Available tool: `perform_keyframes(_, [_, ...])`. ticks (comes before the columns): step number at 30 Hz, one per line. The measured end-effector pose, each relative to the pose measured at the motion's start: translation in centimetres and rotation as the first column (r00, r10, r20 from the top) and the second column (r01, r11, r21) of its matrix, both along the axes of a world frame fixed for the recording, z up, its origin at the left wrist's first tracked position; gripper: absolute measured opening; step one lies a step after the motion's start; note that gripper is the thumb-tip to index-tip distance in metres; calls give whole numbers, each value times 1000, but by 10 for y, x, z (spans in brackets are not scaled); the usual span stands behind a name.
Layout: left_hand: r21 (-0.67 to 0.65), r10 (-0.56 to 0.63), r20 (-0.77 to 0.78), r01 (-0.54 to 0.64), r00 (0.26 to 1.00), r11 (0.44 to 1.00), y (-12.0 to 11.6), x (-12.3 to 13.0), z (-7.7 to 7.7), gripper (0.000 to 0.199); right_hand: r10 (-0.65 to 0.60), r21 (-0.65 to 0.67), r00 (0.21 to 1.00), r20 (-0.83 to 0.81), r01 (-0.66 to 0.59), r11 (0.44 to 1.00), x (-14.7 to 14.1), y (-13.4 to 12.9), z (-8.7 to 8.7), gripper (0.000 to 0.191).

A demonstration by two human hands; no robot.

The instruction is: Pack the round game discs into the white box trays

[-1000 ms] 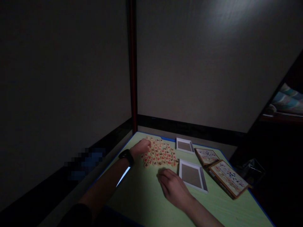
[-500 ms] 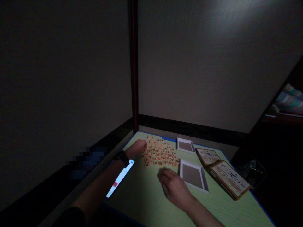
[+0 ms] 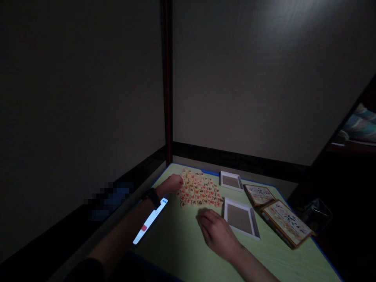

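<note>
Round pale Chinese chess pieces [image 3: 200, 191] with red and black characters lie spread in a cluster on the green table [image 3: 173, 243]. My left hand [image 3: 173, 183] is closed at the left edge of the cluster, fingers curled down beside the pieces. Whatever it may hold is hidden. Nearer to me, my right hand [image 3: 217, 233] hovers or rests low over the table, its fingers bent and pressed together. I cannot see inside its grip. Just right of it lies a shallow white box tray [image 3: 255, 223].
A second white tray [image 3: 240, 182] sits at the back. Two decorated box lids [image 3: 289, 223] overlap at the right. A lit phone [image 3: 150, 221] lies under my left wrist. Walls close off the left and far sides, and a dark bin [image 3: 319, 213] stands past the right edge.
</note>
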State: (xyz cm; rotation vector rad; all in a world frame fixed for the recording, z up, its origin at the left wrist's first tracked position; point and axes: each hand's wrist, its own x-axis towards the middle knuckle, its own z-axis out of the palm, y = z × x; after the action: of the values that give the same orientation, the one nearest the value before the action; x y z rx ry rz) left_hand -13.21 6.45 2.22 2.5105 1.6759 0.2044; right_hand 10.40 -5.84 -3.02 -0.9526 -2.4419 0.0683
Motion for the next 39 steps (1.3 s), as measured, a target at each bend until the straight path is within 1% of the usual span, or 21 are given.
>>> perform_keyframes(3, [-2, -14, -24, 14, 1000, 1000, -1, 0, 5, 21, 0, 6, 1000, 11, 0, 1000, 0, 0, 0, 23])
perform_keyframes(6, [-8, -22, -50, 21, 999, 1000, -4, -3, 11, 16, -6, -3, 1000, 12, 6, 1000, 0, 0, 1, 23])
perform_keyframes(9, [-10, -24, -75, 23, 997, 1000, -11, -7, 16, 7, -8, -11, 1000, 11, 8, 1000, 0, 0, 0, 24])
perform_keyframes(10, [-9, -28, -80, 27, 996, 1000, -16, -7, 16, 7, -6, -11, 1000, 10, 7, 1000, 0, 0, 0, 24])
perform_keyframes(13, [-27, -82, -93, 79, 992, 996, -33, -4, 12, 13, -5, -11, 1000, 11, 5, 1000, -1, 0, -1, 24])
perform_keyframes(14, [-55, -122, -106, 116, 987, 992, -40, -1, 9, 16, -7, -12, 1000, 13, 7, 1000, -1, 0, -1, 24])
perform_keyframes(16, [-84, -155, -134, 144, 979, 986, -54, 5, 4, 19, -19, -18, 1000, 14, 19, 1000, -1, 1, -2, 25])
perform_keyframes(19, [-59, -187, -120, 181, 975, 982, -71, 15, 1, 12, -49, -17, 999, 8, 49, 999, -1, 3, -2, 26])
perform_keyframes(22, [-23, -178, -73, 177, 981, 984, -79, 22, 3, 10, -81, 2, 996, 26, 81, 997, 0, 4, -3, 29])
perform_keyframes(25, [-43, -149, -51, 147, 987, 988, -80, 26, 4, 12, -105, 22, 993, 58, 104, 994, 0, 6, -3, 30])
perform_keyframes(29, [-30, -112, -56, 110, 992, 993, -80, 27, 0, 13, -112, 36, 991, 74, 110, 993, -1, 6, -1, 30])
perform_keyframes(32, [-4, -82, -52, 82, 995, 997, -88, 31, -2, 17, -104, 20, 992, 72, 103, 994, -2, 6, 0, 29])
perform_keyframes(34, [18, -68, -58, 69, 996, 997, -98, 38, 1, 20, -97, 6, 993, 68, 97, 995, -3, 5, 1, 29])
perform_keyframes(36, [63, -62, -65, 66, 996, 996, -109, 52, 7, 25, -87, -14, 994, 60, 88, 996, -3, 5, 1, 29])
perform_keyframes(37, [51, -60, -71, 64, 996, 997, -115, 61, 10, 27, -87, -26, 995, 53, 89, 996, -2, 6, 2, 29])
perform_keyframes(39, [18, -99, -98, 101, 990, 995, -123, 81, 15, 28, -108, -48, 994, 29, 109, 993, 3, 8, 5, 30])
